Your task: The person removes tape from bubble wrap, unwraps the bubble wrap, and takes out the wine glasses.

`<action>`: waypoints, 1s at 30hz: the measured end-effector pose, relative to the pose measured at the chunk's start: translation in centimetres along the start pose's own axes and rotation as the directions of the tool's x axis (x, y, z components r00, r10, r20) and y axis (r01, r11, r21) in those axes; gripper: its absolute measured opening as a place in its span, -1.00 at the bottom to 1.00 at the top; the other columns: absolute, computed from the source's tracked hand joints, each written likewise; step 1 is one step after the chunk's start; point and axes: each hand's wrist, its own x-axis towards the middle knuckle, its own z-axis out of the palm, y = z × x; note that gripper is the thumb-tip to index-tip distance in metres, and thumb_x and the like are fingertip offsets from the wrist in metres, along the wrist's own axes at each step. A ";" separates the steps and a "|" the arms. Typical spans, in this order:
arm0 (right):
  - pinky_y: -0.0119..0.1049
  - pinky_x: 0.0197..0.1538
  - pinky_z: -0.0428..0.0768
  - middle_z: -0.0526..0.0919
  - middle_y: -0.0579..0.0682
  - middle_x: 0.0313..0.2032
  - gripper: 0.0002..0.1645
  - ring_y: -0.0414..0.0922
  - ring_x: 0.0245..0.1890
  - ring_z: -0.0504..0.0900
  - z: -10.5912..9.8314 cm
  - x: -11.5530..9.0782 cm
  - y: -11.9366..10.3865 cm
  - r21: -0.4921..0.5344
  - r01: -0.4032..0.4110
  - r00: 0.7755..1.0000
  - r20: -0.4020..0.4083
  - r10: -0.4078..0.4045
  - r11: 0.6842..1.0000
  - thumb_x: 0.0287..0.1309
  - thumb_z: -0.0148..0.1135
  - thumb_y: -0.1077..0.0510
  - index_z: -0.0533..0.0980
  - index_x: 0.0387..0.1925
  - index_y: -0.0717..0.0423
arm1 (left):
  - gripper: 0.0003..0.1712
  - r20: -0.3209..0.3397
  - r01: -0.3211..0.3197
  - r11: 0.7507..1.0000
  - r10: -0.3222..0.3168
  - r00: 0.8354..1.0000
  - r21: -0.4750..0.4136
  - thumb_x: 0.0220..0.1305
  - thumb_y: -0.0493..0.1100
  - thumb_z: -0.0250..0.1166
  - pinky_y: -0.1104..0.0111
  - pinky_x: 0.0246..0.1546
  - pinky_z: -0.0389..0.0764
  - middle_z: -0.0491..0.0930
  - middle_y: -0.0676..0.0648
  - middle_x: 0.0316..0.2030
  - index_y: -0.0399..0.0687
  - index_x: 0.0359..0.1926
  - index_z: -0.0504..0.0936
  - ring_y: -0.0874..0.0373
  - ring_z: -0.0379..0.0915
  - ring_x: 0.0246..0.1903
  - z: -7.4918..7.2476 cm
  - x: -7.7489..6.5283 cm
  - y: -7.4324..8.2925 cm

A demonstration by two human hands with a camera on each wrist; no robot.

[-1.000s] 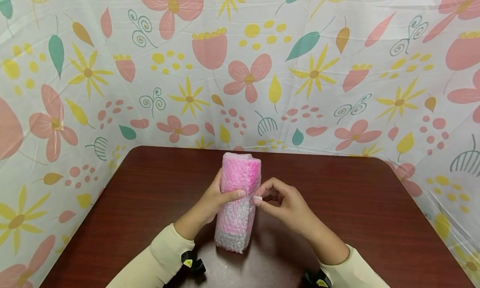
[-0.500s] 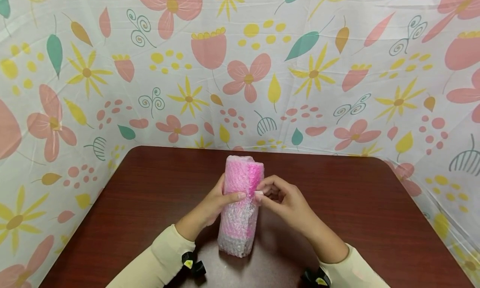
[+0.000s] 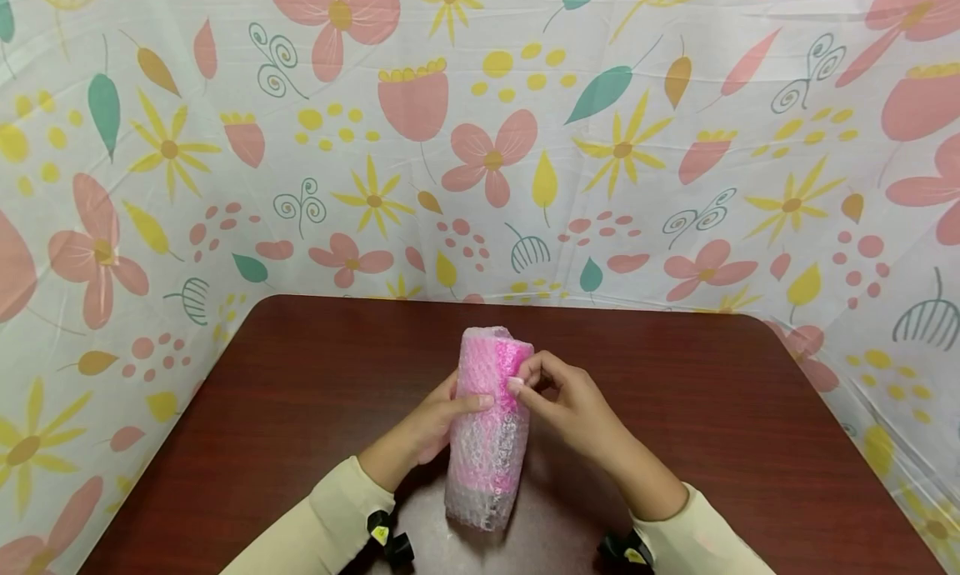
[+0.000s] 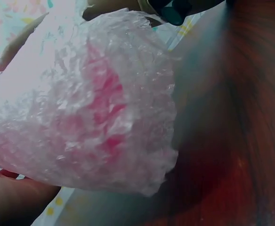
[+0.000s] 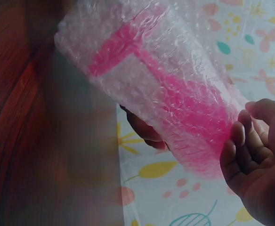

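Note:
A long package (image 3: 487,454) wrapped in clear bubble wrap, bright pink showing through, is held tilted over the table. My left hand (image 3: 438,417) grips it round the left side, thumb across its front; some left fingers (image 5: 144,129) show behind it in the right wrist view. On the other side my right hand (image 3: 573,400) pinches the edge of the bubble wrap near the upper end with thumb and forefinger. Whether a small pale piece lies between those fingertips I cannot tell. The left wrist view is mostly filled by the package's wrapped lower end (image 4: 104,113).
Beneath the hands is a dark red-brown wooden table (image 3: 712,425) with rounded far corners. A white flower-print cloth (image 3: 480,158) hangs behind and along both sides of it. Black straps with small devices (image 3: 390,542) sit at both wrists, over cream sleeves (image 3: 322,512).
The package has moved slightly right and nearer to me, with the left hand still gripping it. My right fingertips have shifted up along its side towards the far end.

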 end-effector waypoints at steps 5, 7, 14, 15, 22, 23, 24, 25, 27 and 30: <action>-0.39 -0.34 0.60 0.56 -0.14 -0.40 -0.95 -0.28 -0.36 0.52 0.2 0.2 0.5 -0.057 0.030 0.999 0.019 -0.029 0.998 0.36 0.27 0.17 0.55 -0.25 -0.04 | -0.22 -0.011 0.026 1.000 -0.026 1.000 -0.012 0.29 -0.10 0.21 0.22 0.05 0.62 0.62 0.03 0.00 -0.17 0.46 0.16 0.15 0.60 -0.02 -0.2 0.1 -0.6; -0.39 -0.29 0.63 0.59 -0.14 -0.35 -0.96 -0.28 -0.31 0.55 0.2 0.2 0.6 -0.082 0.047 0.999 0.015 -0.046 0.996 0.36 0.27 0.18 0.58 -0.20 -0.04 | -0.24 -0.020 0.035 0.999 -0.035 0.999 -0.020 0.30 -0.09 0.21 0.24 0.05 0.62 0.62 0.04 0.00 -0.19 0.45 0.17 0.17 0.60 -0.02 -0.3 0.2 -0.7; -0.37 -0.25 0.66 0.69 -0.11 -0.28 -0.85 -0.25 -0.32 0.59 -0.4 0.7 1.3 -0.061 0.013 0.999 -0.035 -0.015 0.998 0.33 0.31 0.17 0.67 -0.09 -0.03 | -0.24 -0.053 0.051 0.996 -0.054 0.997 -0.068 0.33 -0.07 0.21 0.26 0.03 0.64 0.63 0.03 0.00 -0.24 0.45 0.18 0.18 0.62 -0.03 -0.8 0.6 -1.4; -0.36 -0.27 0.64 0.70 -0.09 -0.27 -0.83 -0.24 -0.34 0.58 -0.5 0.7 1.4 -0.044 0.009 0.999 -0.040 -0.011 0.999 0.32 0.31 0.18 0.68 -0.08 -0.02 | -0.24 -0.057 0.051 0.996 -0.056 0.997 -0.073 0.33 -0.07 0.21 0.27 0.02 0.64 0.63 0.03 -0.01 -0.24 0.45 0.18 0.18 0.62 -0.03 -0.8 0.7 -1.5; -0.38 -0.25 0.61 0.71 -0.04 -0.21 -0.79 -0.24 -0.30 0.57 -0.4 1.3 1.9 0.004 0.009 0.999 -0.031 -0.009 1.000 0.30 0.32 0.21 0.71 -0.06 0.02 | -0.22 -0.067 0.054 0.995 -0.060 0.996 -0.084 0.37 -0.06 0.19 0.27 0.04 0.63 0.55 -0.07 0.13 -0.15 0.50 0.12 0.16 0.61 0.00 -1.3 1.1 -2.4; -0.39 -0.23 0.62 0.71 -0.05 -0.20 -0.79 -0.25 -0.27 0.58 -0.3 1.4 2.0 -0.011 0.017 0.999 -0.029 -0.018 1.000 0.30 0.33 0.21 0.72 -0.05 0.02 | -0.22 -0.077 0.056 0.996 -0.062 0.995 -0.070 0.37 -0.05 0.19 0.28 0.04 0.63 0.53 -0.10 0.15 -0.15 0.49 0.11 0.17 0.61 0.00 -1.3 1.1 -2.5; -0.40 -0.21 0.64 0.71 -0.06 -0.20 -0.79 -0.25 -0.26 0.59 -0.2 1.5 2.1 -0.034 0.027 0.999 -0.027 -0.028 0.999 0.29 0.33 0.21 0.72 -0.06 0.02 | -0.22 -0.086 0.055 0.997 -0.060 0.994 -0.053 0.38 -0.04 0.19 0.29 0.03 0.63 0.49 -0.13 0.18 -0.15 0.49 0.10 0.17 0.60 0.00 -1.3 1.1 -2.5; -0.40 -0.20 0.65 0.71 -0.08 -0.21 -0.78 -0.26 -0.25 0.60 0.0 1.6 2.2 -0.061 0.034 0.999 -0.027 -0.035 0.998 0.29 0.33 0.21 0.72 -0.06 0.01 | -0.22 -0.099 0.056 0.998 -0.060 0.993 -0.036 0.38 -0.03 0.20 0.30 0.03 0.62 0.47 -0.15 0.20 -0.16 0.48 0.10 0.17 0.59 0.00 -1.3 1.1 -2.6; -0.40 -0.18 0.68 0.73 -0.10 -0.21 -0.76 -0.26 -0.23 0.63 0.3 1.9 2.4 -0.115 0.054 0.998 -0.027 -0.057 0.992 0.26 0.35 0.23 0.71 -0.04 0.03 | -0.22 -0.118 0.063 0.998 -0.061 0.991 0.007 0.37 0.00 0.20 0.32 0.03 0.60 0.42 -0.20 0.24 -0.17 0.46 0.09 0.18 0.56 0.01 -1.4 1.1 -2.5; -0.38 -0.24 0.69 0.73 -0.11 -0.26 -0.76 -0.27 -0.28 0.65 0.9 2.4 2.7 -0.182 0.083 0.996 -0.027 -0.089 0.980 0.19 0.41 0.25 0.68 -0.08 0.05 | -0.20 -0.102 0.068 0.994 -0.060 0.993 0.084 0.39 0.04 0.17 0.31 0.08 0.58 0.40 -0.25 0.28 -0.20 0.47 0.08 0.17 0.54 0.06 -1.7 1.1 -2.4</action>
